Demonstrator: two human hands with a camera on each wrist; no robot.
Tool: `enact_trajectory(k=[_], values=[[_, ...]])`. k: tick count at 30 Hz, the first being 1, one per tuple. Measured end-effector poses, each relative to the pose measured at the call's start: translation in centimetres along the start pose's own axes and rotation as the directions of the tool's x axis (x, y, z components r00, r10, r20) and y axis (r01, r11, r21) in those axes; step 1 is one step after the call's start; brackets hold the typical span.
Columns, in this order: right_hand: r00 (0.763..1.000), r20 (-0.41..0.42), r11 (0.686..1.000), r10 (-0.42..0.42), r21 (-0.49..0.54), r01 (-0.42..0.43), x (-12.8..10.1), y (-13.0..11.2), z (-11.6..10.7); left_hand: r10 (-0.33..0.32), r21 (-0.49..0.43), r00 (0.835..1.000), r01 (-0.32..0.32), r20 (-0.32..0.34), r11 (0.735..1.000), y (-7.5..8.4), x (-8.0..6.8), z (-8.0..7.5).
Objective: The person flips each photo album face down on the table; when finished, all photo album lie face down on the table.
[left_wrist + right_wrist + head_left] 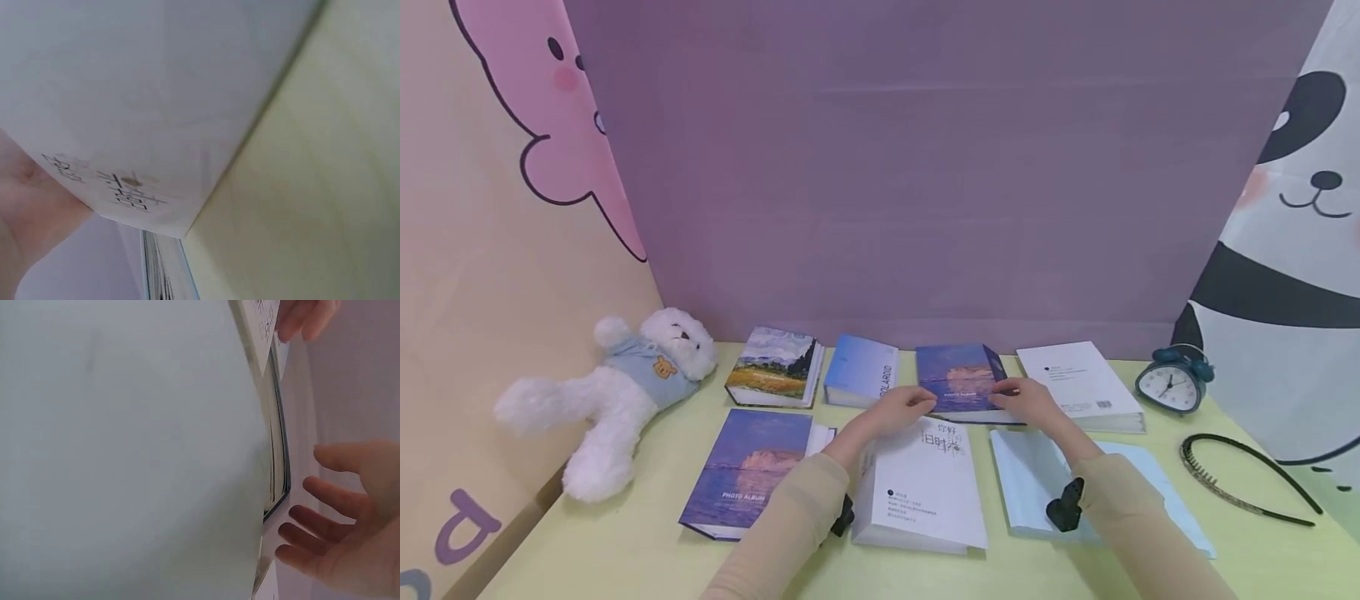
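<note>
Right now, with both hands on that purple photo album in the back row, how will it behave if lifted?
The purple photo album looks thick and hard-covered, so probably stiff and fairly heavy. Its glossy cover may slip; left hand and right hand flank it.

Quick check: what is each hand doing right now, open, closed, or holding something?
Left hand: fingers on the near edge of the purple photo album; grip cannot be told.
Right hand: open, fingers straight against that album's right side.

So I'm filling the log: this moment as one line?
left hand: touching purple photo album | right hand: fingers straight, on same album | table
</note>
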State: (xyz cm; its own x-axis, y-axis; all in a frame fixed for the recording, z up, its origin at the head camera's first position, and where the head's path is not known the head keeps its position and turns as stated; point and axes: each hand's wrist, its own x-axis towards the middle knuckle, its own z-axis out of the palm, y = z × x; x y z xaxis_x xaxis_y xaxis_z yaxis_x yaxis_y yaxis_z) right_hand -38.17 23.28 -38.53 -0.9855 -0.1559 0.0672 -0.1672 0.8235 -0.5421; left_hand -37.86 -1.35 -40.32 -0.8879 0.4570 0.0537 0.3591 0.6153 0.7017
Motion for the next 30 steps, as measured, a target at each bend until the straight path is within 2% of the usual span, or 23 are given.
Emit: enact_trajectory(k=[5,9,15,19,23,30], values=[[0.992,-0.104,0.997,-0.064,0.035,0.068,0.3,-1.1,-0.2,0.021,-0.06,0.999,-0.023,-0.035,0.998,-0.4,0.1,-0.7],[0.983,-0.152,0.991,-0.105,0.06,0.116,0.6,-1.9,-0.4,0.034,-0.092,0.997,-0.04,-0.069,0.995,-0.8,0.0,-1.6],[0.975,-0.173,0.98,-0.143,0.115,0.164,1.3,-3.0,0.1,0.083,-0.149,0.982,-0.109,-0.171,0.983,-0.7,-0.4,-4.3],[0.968,-0.174,0.968,-0.183,0.142,0.209,1.7,-4.1,0.9,0.1,-0.198,0.972,-0.144,-0.215,0.969,-0.8,-1.3,-6.3],[0.966,-0.165,0.96,-0.2,0.163,0.227,2.0,-5.7,1.7,0.042,-0.213,0.965,-0.099,-0.258,0.972,-1.3,-2.6,-8.0],[0.953,-0.161,0.951,-0.258,0.134,0.28,2.3,-8.3,3.3,-0.025,-0.19,0.95,-0.037,-0.311,0.981,-3.2,-4.3,-9.4]])
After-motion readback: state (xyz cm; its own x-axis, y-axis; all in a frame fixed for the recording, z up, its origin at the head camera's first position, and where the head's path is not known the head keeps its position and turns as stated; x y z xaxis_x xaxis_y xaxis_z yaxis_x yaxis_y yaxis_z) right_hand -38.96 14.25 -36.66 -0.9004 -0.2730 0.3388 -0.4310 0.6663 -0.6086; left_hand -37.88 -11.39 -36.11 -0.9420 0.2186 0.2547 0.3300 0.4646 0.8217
